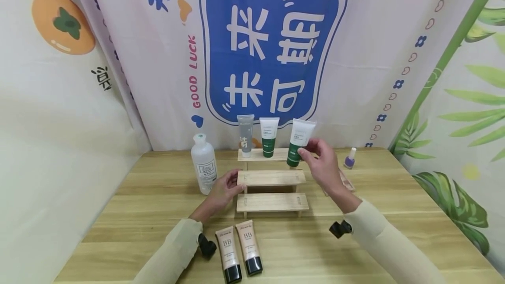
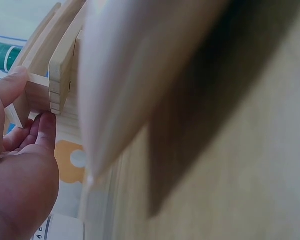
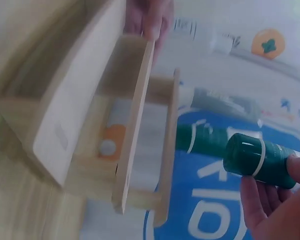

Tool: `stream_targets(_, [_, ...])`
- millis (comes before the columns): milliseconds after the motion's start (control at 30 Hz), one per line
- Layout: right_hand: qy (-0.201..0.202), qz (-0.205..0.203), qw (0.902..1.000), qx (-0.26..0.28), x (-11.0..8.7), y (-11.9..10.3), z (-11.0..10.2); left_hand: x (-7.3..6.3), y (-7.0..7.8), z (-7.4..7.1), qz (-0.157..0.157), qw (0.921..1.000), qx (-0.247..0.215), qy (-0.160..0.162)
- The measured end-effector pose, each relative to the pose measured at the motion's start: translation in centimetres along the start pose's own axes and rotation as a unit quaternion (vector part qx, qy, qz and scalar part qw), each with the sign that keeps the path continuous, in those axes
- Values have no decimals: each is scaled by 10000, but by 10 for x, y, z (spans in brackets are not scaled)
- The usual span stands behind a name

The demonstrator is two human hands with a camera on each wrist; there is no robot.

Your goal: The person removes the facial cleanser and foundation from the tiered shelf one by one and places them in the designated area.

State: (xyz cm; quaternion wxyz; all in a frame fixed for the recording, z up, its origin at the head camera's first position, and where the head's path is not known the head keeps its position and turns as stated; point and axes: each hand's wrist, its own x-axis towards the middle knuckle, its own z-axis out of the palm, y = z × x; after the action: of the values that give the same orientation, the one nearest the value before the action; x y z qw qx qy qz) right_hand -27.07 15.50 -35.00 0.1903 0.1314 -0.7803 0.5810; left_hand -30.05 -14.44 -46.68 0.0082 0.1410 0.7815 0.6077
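Note:
My right hand [image 1: 326, 165] pinches a white-and-green squeeze tube [image 1: 300, 137] by its side, cap down, tilted slightly. That tube is above the right end of the top step of a three-step wooden display stand [image 1: 272, 178]. In the right wrist view its green cap [image 3: 244, 156] is apart from the wood. With thumb and fingers, my left hand [image 1: 225, 191] grips the left end of the stand at the middle step. On the top step stand a grey tube [image 1: 245, 135] and a second white-and-green tube [image 1: 269, 137], both upright.
A clear bottle [image 1: 204, 165] stands left of the stand. Two BB cream tubes [image 1: 228, 249] lie in front, near my left sleeve. At the right are a purple nail polish bottle [image 1: 350, 159] and a flat palette [image 1: 347, 182], partly behind my right wrist. Printed curtain [image 1: 367, 56] hangs behind.

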Motion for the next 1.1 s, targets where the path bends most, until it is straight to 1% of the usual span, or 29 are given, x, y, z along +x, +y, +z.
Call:
stream_targets(167, [-619,129,9980,-32,-34,-14,-6,0,0,1,49,10000,-17,-34])
stream_targets(267, [-1004,281,9945,-39,-56,-16,-8,0,-1,1,76,9999,32,-64])
stream_targets(367, [-1344,485,9897,-105,-78,-14,-8,-1,-1,1,30,9999,5,-98])
stream_targets(500, [-1864,798,9792,-100,-101,-7,-3,-1,0,0,-32,9999,22,-100])
stream_targets(600, [-2397,934,9660,-244,-115,0,2,0,1,0,-70,9999,71,-68])
stream_targets(700, [-2936,884,9502,-560,-125,10,7,1,1,-1,-85,9999,65,-63])
stream_targets(767, [-3222,819,9401,-753,-131,15,10,1,1,-1,-54,9999,52,-96])
stream_targets(833, [-3428,863,9324,-747,-135,20,12,1,0,-1,-19,9999,19,-133])
stream_targets(933, [-3604,1076,9243,-644,-139,25,16,1,1,-1,-27,9999,22,-149])
stream_targets(1100, [-3716,1523,9140,-577,-140,29,23,0,3,1,-113,9998,161,-60])
